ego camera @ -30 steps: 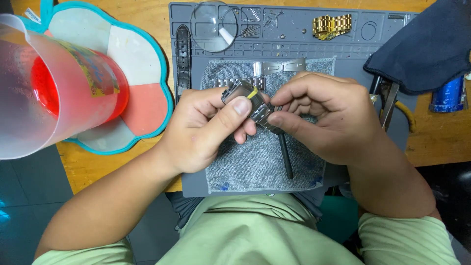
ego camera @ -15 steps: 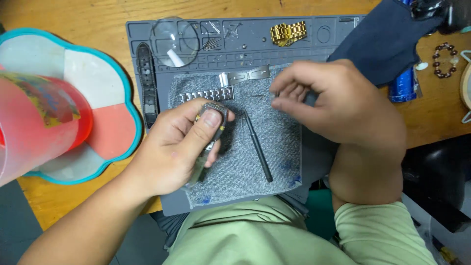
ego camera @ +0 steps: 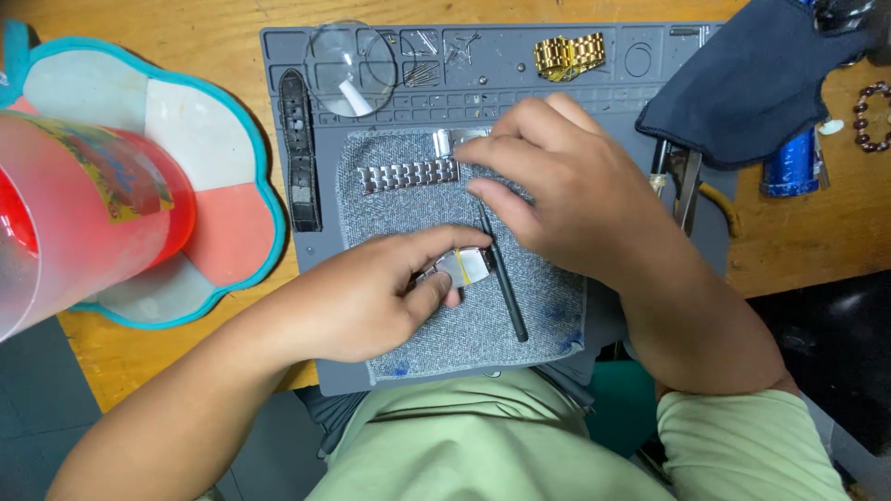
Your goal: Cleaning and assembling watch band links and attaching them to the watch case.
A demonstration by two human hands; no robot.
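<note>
I had the left hand (ego camera: pixel 371 297) low on the grey cloth pad (ego camera: pixel 548 315), thumb and fingers pinched around a small silver watch piece (ego camera: pixel 461 266) that rested against the pad near its middle. The right hand (ego camera: pixel 566 195) lay palm down above it, fingertips bent toward the silver link bracelet (ego camera: pixel 408 174) stretched across the pad's top; I could not tell whether it grasped anything. A thin dark tool (ego camera: pixel 506 292) lay on the pad just right of the watch piece. On the grey work mat (ego camera: pixel 325 250) sat a black strap (ego camera: pixel 299 153), a round lens (ego camera: pixel 351 67) and a gold bracelet (ego camera: pixel 568 56)
</note>
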